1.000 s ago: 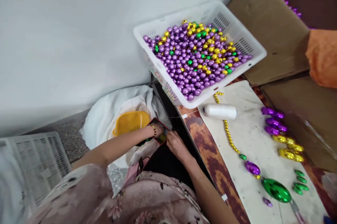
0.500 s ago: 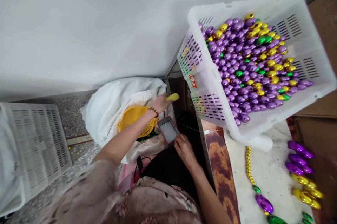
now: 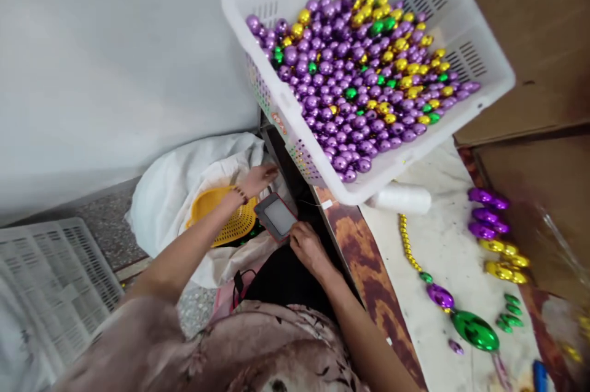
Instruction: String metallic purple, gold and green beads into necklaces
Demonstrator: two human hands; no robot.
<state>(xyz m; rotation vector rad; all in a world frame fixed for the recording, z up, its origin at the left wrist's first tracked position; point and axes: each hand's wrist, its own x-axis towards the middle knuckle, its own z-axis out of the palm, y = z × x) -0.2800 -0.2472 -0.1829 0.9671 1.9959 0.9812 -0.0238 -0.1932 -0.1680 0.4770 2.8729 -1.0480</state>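
Beads, strung and loose, at a work table. Left hand [image 3: 255, 180]: reaching out over a white bag [image 3: 184, 183] on the floor, fingers spread and flat, nothing held; a yellow scoop [image 3: 221, 220] lies just beside its wrist. Right hand [image 3: 306, 244]: low in front of the lap, off the table's left edge, fingers curled on the near corner of a small red-rimmed tray [image 3: 279, 218]; the tray's grey bed shows bare. Crate [image 3: 369, 72]: white, slotted, tilted, overhanging the table's far left corner, heaped with purple, gold and green beads. Thread spool [image 3: 401, 198]: white, lying just under the crate's near rim. Strand [image 3: 417, 257]: on the white cloth [image 3: 447, 269] covering the table, a run of small gold beads, then green, purple and a large green bead [image 3: 474, 330] toward the near edge. Loose lots at the right edge: purple ovals [image 3: 483, 214], gold ovals [image 3: 504, 260], small green ovals [image 3: 509, 312]. Progress, as judged: one strand partly made; tray not yet filled; crate stock barely touched.
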